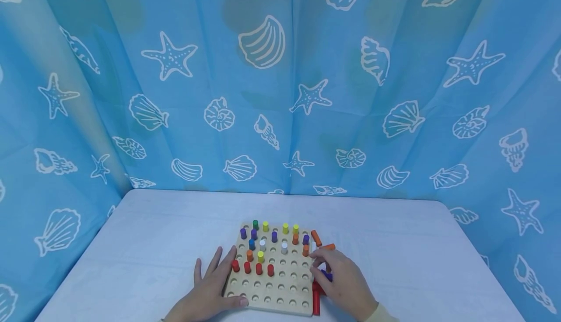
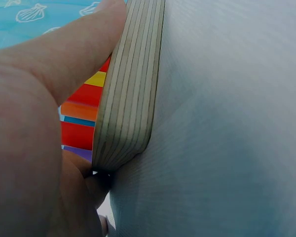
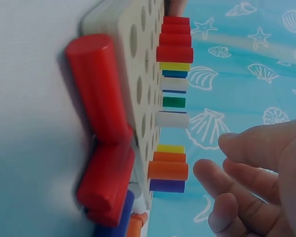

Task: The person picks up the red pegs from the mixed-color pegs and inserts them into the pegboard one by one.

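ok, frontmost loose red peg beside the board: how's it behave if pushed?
Red peg: likely rolls outward, being a round cylinder on its side. Pushed inward, the board probably stops it. Likely stiff; it looks straight.

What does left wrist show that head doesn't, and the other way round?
Only left wrist shows the striped layers in the edge of the board. Only head shows the right hand, the holes and the loose red pegs. Both show the left hand touching the board, standing red pegs and the shell-patterned curtain.
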A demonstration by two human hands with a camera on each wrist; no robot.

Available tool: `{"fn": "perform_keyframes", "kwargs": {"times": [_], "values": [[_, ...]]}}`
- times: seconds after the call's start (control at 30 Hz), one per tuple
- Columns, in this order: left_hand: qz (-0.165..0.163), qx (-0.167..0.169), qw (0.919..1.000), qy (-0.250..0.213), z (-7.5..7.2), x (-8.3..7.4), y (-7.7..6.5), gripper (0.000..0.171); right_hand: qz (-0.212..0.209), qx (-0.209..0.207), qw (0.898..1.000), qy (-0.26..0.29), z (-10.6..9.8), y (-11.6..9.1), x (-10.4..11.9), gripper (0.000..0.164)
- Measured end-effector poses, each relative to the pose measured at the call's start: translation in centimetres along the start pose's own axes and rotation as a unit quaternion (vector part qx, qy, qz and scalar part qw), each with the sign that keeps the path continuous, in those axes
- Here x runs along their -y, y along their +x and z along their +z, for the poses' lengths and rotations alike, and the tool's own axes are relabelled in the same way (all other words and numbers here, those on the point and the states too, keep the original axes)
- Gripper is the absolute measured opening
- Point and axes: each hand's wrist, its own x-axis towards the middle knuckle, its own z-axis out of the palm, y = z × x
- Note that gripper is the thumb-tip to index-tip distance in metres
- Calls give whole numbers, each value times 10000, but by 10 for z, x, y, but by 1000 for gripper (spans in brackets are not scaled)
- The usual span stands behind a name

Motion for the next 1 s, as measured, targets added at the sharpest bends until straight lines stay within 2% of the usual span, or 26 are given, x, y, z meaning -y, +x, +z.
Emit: {"fn": "perform_keyframes", "kwargs": {"times": [0.13,0.43,0.67,1.0], "values": [[9,19,10000,9,-1,0,-1,121,53,92,9999,-99,-1,-2,-4,19],[-29,-2,10000,27,-1,-2,-1,122,531,520,9968,-299,-1,-3,-9,25],[-98,31,9999,-20,-1,-1,-1,123,485,726,9952,-441,0,-4,-14,26],[-24,20,10000,22,-3,-3,-3,122,401,893,9940,-487,3,-5,-22,26]]}}
